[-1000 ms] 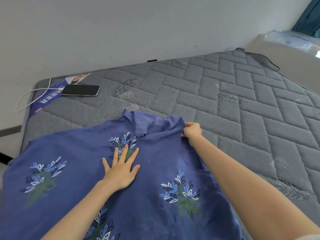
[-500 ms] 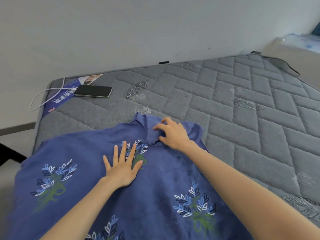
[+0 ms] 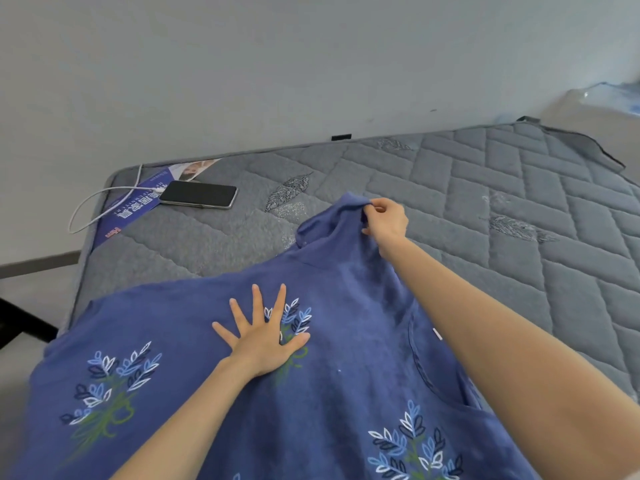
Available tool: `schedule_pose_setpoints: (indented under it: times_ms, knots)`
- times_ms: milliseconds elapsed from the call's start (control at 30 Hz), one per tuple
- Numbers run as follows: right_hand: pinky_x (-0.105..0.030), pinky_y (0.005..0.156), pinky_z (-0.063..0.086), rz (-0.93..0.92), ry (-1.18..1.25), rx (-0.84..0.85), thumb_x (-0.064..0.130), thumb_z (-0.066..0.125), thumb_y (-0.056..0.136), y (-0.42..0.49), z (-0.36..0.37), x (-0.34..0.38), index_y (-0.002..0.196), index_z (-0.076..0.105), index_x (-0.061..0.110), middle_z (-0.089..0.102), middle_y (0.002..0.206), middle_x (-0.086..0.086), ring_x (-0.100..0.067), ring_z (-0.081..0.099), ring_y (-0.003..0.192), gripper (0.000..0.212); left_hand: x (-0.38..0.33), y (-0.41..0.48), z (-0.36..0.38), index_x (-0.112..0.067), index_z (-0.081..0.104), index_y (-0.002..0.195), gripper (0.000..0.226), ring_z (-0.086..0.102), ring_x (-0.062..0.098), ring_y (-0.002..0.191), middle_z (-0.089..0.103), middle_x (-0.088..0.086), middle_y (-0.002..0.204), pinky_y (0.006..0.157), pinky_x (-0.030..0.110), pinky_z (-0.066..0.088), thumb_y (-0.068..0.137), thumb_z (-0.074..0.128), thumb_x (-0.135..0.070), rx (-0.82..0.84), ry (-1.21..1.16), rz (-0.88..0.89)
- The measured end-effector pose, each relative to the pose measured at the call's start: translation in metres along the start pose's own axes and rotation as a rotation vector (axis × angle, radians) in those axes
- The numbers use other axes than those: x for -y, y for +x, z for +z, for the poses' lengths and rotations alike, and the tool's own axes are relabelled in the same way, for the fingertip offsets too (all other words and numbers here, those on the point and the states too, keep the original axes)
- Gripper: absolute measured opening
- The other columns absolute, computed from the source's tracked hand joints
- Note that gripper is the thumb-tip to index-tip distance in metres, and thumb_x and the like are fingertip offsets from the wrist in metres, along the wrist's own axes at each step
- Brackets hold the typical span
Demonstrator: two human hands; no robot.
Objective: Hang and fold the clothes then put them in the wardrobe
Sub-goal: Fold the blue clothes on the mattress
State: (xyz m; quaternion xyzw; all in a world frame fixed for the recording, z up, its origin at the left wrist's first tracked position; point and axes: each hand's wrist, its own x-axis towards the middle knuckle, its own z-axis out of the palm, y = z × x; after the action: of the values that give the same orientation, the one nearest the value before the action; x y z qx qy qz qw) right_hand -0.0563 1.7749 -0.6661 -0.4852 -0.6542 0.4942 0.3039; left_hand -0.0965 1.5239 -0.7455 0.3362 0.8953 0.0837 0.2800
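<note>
On the mattress lies our blue leaf-print garment, pressed flat by our spread-fingered left hand, its far corner pinched by our right hand.

One head-worn wide-angle view looks forward and down, close over a bed, toward a wall.
</note>
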Motion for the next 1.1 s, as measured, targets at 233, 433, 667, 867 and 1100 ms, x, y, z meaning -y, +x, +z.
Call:
schedule_pose_setpoints:
  times_ms: [233,433,667,867,1100]
  knots:
    - [-0.022,0.050,0.049,-0.048,0.160,0.236,0.009,0.044,0.092,-0.020,-0.006,0.018,0.080,0.055,0.016,0.055,0.058,0.000,-0.009,0.048,0.040,0.018,-0.002,0.006,-0.012,-0.060,-0.015,0.137,0.094,-0.029,0.040,0.138,-0.034,-0.006,0.152,0.101,0.073,-0.008,0.069,0.046,-0.083,0.067,-0.031,-0.049]
    - [-0.030,0.053,0.035,-0.204,-0.101,0.465,0.001,0.039,0.087,-0.068,-0.040,-0.015,0.060,0.044,0.005,0.044,0.051,-0.002,-0.008,0.039,0.048,0.028,-0.007,0.000,-0.027,-0.032,0.040,0.140,0.048,0.014,0.025,0.144,0.024,-0.001,0.154,0.111,0.063,0.004,0.094,0.045,-0.046,-0.248,-0.335,-0.066]
    - [-0.029,0.057,0.040,-0.327,-0.778,0.271,0.037,0.048,0.087,-0.098,-0.066,-0.054,0.055,0.051,0.010,0.058,0.075,0.003,-0.016,0.055,0.074,0.042,-0.035,-0.012,-0.025,-0.021,0.042,0.140,0.042,0.032,0.028,0.128,0.038,0.003,0.143,0.102,0.033,0.028,0.098,0.042,-0.019,-0.421,-0.401,0.119]
    - [-0.031,0.063,0.035,-0.062,-0.622,0.436,0.043,0.067,0.082,-0.110,-0.050,-0.077,0.094,0.034,0.012,0.050,0.085,0.004,-0.019,0.051,0.078,0.047,-0.064,0.006,-0.034,-0.031,0.033,0.144,0.045,0.024,0.025,0.132,0.023,-0.007,0.154,0.102,0.044,0.031,0.099,0.040,-0.027,-0.375,-0.128,0.278]
    - [-0.022,0.055,0.031,-0.044,-0.588,0.481,0.025,0.071,0.075,-0.104,-0.046,-0.094,0.094,0.037,0.016,0.049,0.095,-0.004,-0.017,0.046,0.078,0.040,-0.084,0.036,-0.034,-0.024,0.026,0.147,0.053,0.029,0.029,0.128,0.041,0.000,0.143,0.101,0.040,0.028,0.097,0.044,-0.032,-0.290,0.128,0.187]
